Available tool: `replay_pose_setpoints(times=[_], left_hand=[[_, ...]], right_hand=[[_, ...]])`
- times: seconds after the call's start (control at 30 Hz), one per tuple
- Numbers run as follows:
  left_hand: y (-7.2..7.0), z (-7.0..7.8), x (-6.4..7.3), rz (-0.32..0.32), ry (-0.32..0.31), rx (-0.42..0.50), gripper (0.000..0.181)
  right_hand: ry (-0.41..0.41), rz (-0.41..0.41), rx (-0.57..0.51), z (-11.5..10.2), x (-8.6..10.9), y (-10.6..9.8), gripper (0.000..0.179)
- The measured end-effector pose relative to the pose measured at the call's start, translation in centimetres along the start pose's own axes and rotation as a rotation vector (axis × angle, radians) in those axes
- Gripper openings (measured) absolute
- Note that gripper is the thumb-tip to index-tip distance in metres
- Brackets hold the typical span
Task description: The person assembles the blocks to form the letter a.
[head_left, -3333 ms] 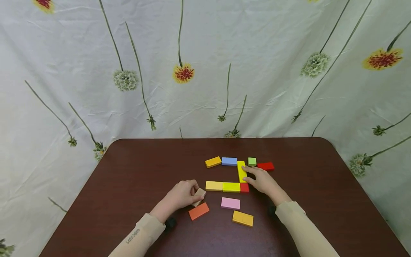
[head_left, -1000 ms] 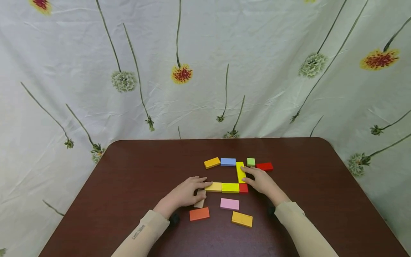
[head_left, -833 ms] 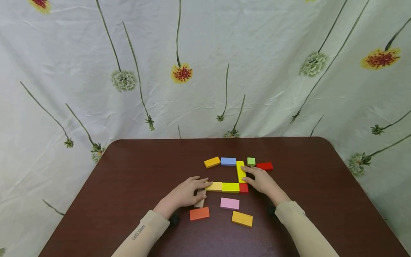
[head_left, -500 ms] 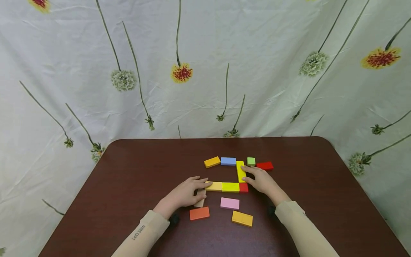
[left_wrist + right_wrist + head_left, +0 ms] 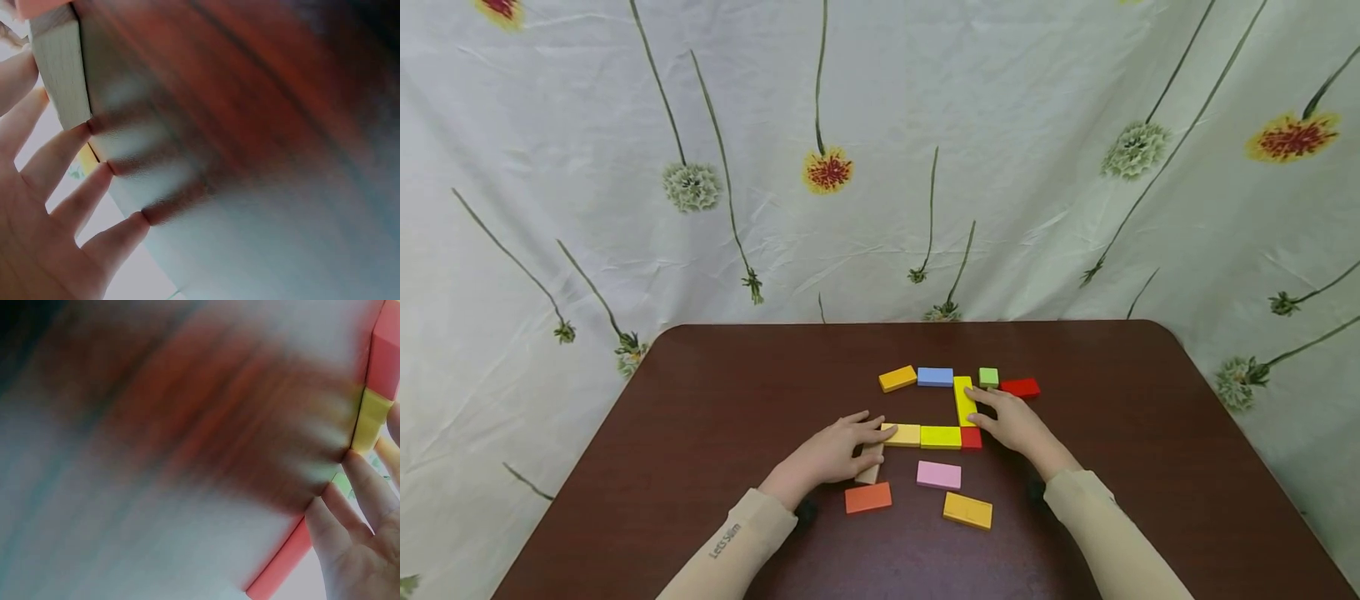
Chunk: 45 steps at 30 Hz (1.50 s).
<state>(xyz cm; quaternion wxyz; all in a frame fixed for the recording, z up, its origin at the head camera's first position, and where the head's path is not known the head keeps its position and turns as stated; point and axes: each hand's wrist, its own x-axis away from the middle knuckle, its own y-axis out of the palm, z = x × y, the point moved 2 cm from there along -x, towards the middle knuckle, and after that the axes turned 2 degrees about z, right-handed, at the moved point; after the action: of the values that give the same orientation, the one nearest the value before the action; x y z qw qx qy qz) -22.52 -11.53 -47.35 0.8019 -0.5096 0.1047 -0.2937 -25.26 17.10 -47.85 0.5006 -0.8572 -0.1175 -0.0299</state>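
Observation:
My left hand (image 5: 829,451) has its fingers spread over a plain wooden block (image 5: 868,476) and the left end of a pale yellow block (image 5: 906,436). In the left wrist view, fingertips lie against the wooden block's (image 5: 64,72) end and on the tabletop. My right hand (image 5: 1019,425) touches a long yellow block (image 5: 963,398) with thumb and forefinger along its right side; the other fingertips come down on the table. A lime-yellow block (image 5: 940,437) and a small red block (image 5: 971,437) continue the row right of the pale yellow one.
Behind the row lie an amber block (image 5: 897,379), a blue block (image 5: 935,377), a green block (image 5: 988,377) and a red block (image 5: 1021,388). Nearer are orange (image 5: 868,497), pink (image 5: 938,475) and golden (image 5: 967,511) blocks. A flowered cloth (image 5: 880,100) hangs behind the brown table (image 5: 737,375).
The wooden block, earlier held slantwise in my left hand, now lies against the pale yellow block's left end. The left fingers have spread forward. The orange block turned slightly; my right hand stayed put.

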Motion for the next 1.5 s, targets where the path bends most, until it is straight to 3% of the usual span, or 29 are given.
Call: replay_pose_setpoints(times=[0.5, 0.8, 1.17, 1.4, 1.5], left_hand=[[0.4, -0.3, -0.1, -0.004, 0.032, -0.032, 0.051], [0.5, -0.4, -0.2, -0.006, 0.036, -0.032, 0.050], [0.4, -0.7, -0.2, 0.000, 0.029, -0.042, 0.049], [0.1, -0.6, -0.2, 0.000, 0.038, -0.038, 0.049], [0.0, -0.6, -0.1, -0.001, 0.043, -0.036, 0.049]], right_hand=[[-0.008, 0.001, 0.004, -0.1, 0.3, 0.2, 0.057], [-0.104, 0.101, -0.044, -0.6, 0.7, -0.2, 0.055], [-0.232, 0.281, 0.061, -6.5, 4.7, 1.2, 0.032], [-0.406, 0.214, 0.060, -10.1, 7.8, 3.4, 0.024], [-0.436, 0.167, 0.074, -11.3, 8.4, 4.3, 0.022]])
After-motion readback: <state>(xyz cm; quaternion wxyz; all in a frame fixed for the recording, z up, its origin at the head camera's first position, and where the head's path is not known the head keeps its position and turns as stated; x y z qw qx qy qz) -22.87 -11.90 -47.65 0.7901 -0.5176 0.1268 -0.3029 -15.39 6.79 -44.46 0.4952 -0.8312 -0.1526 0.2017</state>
